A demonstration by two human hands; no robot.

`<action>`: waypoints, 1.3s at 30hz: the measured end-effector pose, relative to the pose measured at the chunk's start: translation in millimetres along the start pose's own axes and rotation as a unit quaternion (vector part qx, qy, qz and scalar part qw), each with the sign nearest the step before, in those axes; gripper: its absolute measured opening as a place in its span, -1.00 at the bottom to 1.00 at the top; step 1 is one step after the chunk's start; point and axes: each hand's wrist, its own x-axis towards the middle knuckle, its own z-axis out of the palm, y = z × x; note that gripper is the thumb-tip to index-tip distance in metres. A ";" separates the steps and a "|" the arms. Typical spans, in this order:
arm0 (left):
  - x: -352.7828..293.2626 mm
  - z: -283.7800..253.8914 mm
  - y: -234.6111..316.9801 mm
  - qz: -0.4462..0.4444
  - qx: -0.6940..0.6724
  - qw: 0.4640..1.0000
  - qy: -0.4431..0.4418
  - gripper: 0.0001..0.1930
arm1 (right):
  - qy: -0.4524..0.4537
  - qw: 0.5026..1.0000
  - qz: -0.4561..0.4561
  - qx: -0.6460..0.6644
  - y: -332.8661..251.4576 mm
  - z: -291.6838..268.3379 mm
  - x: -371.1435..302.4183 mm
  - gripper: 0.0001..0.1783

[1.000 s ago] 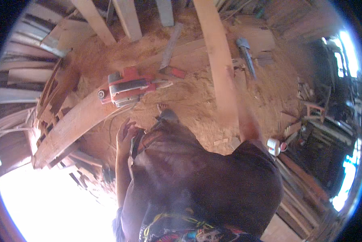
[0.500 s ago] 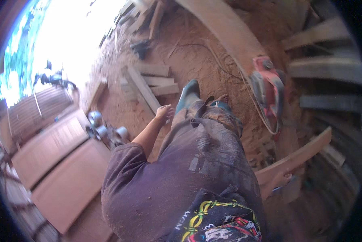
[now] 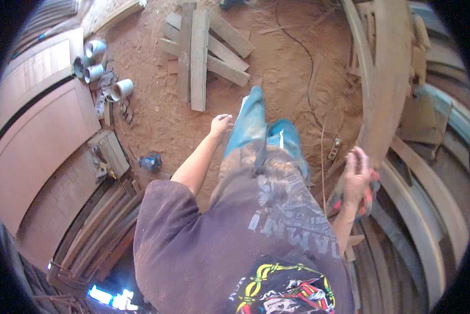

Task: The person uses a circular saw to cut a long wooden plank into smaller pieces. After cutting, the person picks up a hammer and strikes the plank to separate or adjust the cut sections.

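My left hand (image 3: 222, 124) hangs in front of my left thigh, its fingers curled in with nothing in them. On the right, my right hand (image 3: 357, 170) is raised with its fingers stretched out. It is beside the near end of a long wooden plank (image 3: 389, 83); whether the fingertips touch the wood I cannot tell. A red and dark power tool (image 3: 370, 194) sits just behind and below that hand, partly hidden by it. A thin cord (image 3: 323, 167) runs up from beside the tool.
Crossed wooden offcuts (image 3: 199, 63) lie on the sandy floor ahead. Metal cans (image 3: 122, 89), wooden panels (image 3: 41, 152) and a blue tool (image 3: 150, 162) are at left. Long boards (image 3: 418, 230) are stacked at right. A black cable (image 3: 309, 68) crosses the floor.
My view has swung to the right. My right hand has come up next to the plank and red tool. My left hand stays in front of my thigh.
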 end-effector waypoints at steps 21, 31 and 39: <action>379.3 -106.9 26.0 0.062 0.339 0.923 0.174 0.40 | -0.344 0.840 -0.071 -0.413 218.0 274.3 180.5 -0.32; 432.1 -146.2 18.7 0.081 0.454 0.845 0.272 0.24 | -0.334 0.847 -0.086 -0.403 210.3 304.8 223.8 -0.56; 305.3 -75.7 119.6 0.098 0.138 0.983 0.068 -0.15 | -0.340 0.845 -0.110 -0.399 235.9 298.3 182.5 -0.60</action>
